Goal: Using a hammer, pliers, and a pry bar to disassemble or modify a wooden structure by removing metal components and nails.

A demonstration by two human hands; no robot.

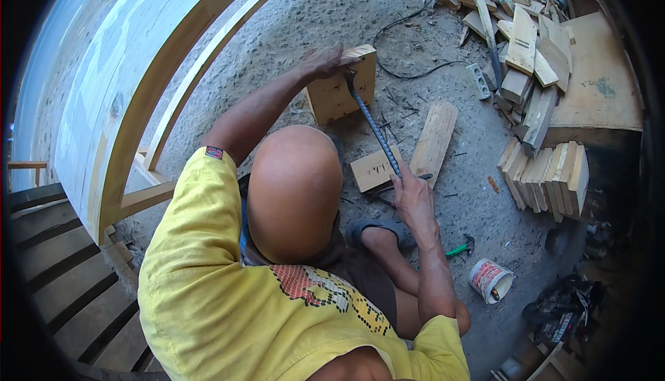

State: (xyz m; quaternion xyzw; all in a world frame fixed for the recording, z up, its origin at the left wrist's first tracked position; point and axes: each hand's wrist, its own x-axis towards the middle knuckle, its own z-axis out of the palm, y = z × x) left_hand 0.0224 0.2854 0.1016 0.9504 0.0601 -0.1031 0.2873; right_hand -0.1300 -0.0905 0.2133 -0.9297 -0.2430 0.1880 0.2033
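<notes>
My left hand [322,61] grips the upper edge of a thick wooden block [339,98] that stands on the rough ground. In my right hand [414,199] is a long, dark ribbed pry bar [374,125], slanting up and left. Its far tip meets the block's face just under my left fingers. A shorter wooden block [374,168] and a pale plank [434,135] lie close to my right hand. Under that hand a dark tool shows in part; its kind is hidden. Loose nails [393,131] are scattered between the blocks.
Scrap wood [530,48] is heaped at the far right, above a row of stacked boards [544,180]. A power strip [478,81] trails a black cord. A green-handled hammer [458,250] and white bucket [490,280] sit at right. A large wooden frame [149,83] stands left.
</notes>
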